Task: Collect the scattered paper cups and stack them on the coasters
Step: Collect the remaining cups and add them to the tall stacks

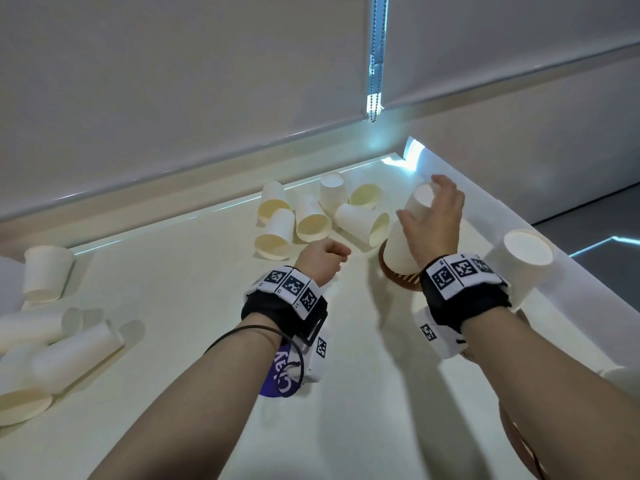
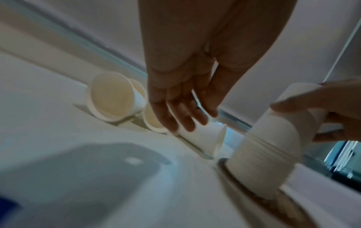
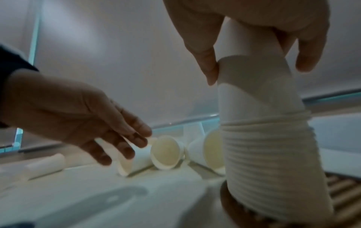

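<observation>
A tall stack of upside-down white paper cups stands on a round brown slatted coaster. My right hand grips the top cup, which sits tilted on the stack. My left hand hovers with relaxed, straight fingers just over a cup lying on its side; I cannot tell whether it touches. Several more scattered cups lie behind it.
More loose cups lie at the table's left edge. Another upside-down cup stands by the right edge. A purple coaster lies under my left wrist. A wall with a blind chain closes the back.
</observation>
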A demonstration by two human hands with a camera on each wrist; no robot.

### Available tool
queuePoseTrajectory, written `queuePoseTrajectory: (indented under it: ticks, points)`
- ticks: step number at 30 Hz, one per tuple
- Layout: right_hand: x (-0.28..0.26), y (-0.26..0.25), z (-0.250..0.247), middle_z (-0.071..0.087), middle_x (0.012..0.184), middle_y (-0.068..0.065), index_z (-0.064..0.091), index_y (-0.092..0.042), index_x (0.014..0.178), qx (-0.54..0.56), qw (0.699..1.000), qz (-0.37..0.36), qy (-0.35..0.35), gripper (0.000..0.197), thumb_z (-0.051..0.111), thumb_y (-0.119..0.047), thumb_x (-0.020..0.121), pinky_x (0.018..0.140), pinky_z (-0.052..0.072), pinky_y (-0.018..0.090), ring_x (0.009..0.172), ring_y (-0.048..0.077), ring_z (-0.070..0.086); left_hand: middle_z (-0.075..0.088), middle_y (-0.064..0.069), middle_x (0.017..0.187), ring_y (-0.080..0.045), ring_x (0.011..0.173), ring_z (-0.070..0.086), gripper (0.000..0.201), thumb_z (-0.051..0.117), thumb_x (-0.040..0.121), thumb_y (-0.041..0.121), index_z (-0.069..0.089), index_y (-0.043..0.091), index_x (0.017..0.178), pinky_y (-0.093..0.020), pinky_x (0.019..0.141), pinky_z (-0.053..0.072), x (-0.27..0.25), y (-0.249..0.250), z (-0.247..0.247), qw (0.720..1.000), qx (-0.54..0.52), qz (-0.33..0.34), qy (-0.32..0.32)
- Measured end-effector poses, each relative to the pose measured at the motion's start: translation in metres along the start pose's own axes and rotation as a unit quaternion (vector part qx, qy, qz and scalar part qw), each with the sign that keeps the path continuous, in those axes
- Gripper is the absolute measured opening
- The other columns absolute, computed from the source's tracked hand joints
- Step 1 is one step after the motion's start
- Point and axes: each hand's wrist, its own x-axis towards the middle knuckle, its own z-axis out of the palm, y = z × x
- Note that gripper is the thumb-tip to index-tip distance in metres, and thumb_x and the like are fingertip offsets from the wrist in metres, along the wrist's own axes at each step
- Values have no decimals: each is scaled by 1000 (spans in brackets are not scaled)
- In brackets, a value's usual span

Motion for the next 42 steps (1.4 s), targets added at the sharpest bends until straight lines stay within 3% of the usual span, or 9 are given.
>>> queuePoseTrajectory:
  ticks: [8, 12, 15, 20, 24, 29, 33, 37, 42]
  points:
    - [-3, 7, 3, 21, 150, 13, 35, -15, 141, -148, 989, -15, 5, 71, 64, -6, 76, 114, 19, 53, 141, 34, 20, 35, -5, 143, -25, 132, 30, 32, 59, 82, 9, 64, 22, 110, -36, 103, 35, 27, -29, -27, 929, 335, 98, 125]
    - [-16, -13, 16, 39, 137, 21, 56, -4, 119, -46, 973, -217, 67, 44, 56, -7, 76, 111, 26, 32, 131, 31, 34, 10, -3, 158, -25, 146, 2, 44, 57, 86, 16, 54, 28, 128, -42, 115, 19, 43, -28, -29, 884, 447, 104, 87]
    - [-26, -17, 36, 51, 120, 17, 64, -5, 100, 3, 961, -267, -74, 26, 50, -7, 78, 92, 40, 23, 112, 26, 49, 1, -1, 159, -27, 147, -5, 54, 56, 88, 26, 40, 26, 139, -53, 116, 10, 57, -30, -27, 860, 502, 61, 64]
    - [-22, -3, 53, 39, 134, 13, 46, -28, 132, -203, 936, 29, -286, 40, 47, -32, 92, 99, 36, 36, 122, 30, 43, 7, 6, 158, -24, 147, -2, 62, 45, 95, 37, 22, 14, 147, -63, 111, 3, 67, -42, -31, 866, 494, 12, 73]
    - [-14, 3, 53, 44, 142, 7, 38, -35, 139, -98, 929, 110, -340, 44, 44, -37, 96, 106, 33, 34, 128, 25, 45, 20, 5, 154, -20, 144, 15, 61, 49, 92, 41, 32, 9, 143, -60, 112, 13, 59, -47, -36, 908, 396, 29, 137]
    - [-25, 0, 54, 58, 128, 2, 60, -19, 121, 20, 967, 104, -231, 31, 55, -25, 91, 94, 37, 23, 116, 18, 54, 48, -4, 130, -18, 123, 46, 63, 69, 76, 49, 56, 5, 119, -17, 96, 30, 35, -44, -42, 941, 86, 86, 316]
    - [-38, -7, 54, 55, 73, -11, 62, -18, 85, 131, 980, 106, -103, 9, 58, -9, 86, 65, 41, 21, 71, 14, 51, 51, -3, 124, -18, 115, 50, 61, 79, 68, 39, 55, 9, 115, -19, 87, 33, 20, -38, -48, 932, -15, 26, 361]
    - [-43, -14, 45, 57, 78, -5, 56, -18, 83, 138, 986, 60, -65, 19, 49, -1, 88, 71, 38, 22, 77, 16, 52, 56, -4, 116, -20, 101, 55, 68, 76, 59, 37, 49, 12, 116, -25, 84, 41, 5, -34, -55, 945, -17, 20, 325]
    - [-54, -31, 31, 61, 80, -1, 63, -8, 81, 118, 981, -136, -73, 19, 49, 5, 79, 75, 43, 21, 78, 19, 58, 54, -6, 115, -21, 99, 53, 74, 79, 65, 24, 40, 12, 127, -24, 83, 41, -15, -33, -44, 977, 144, 60, 147]
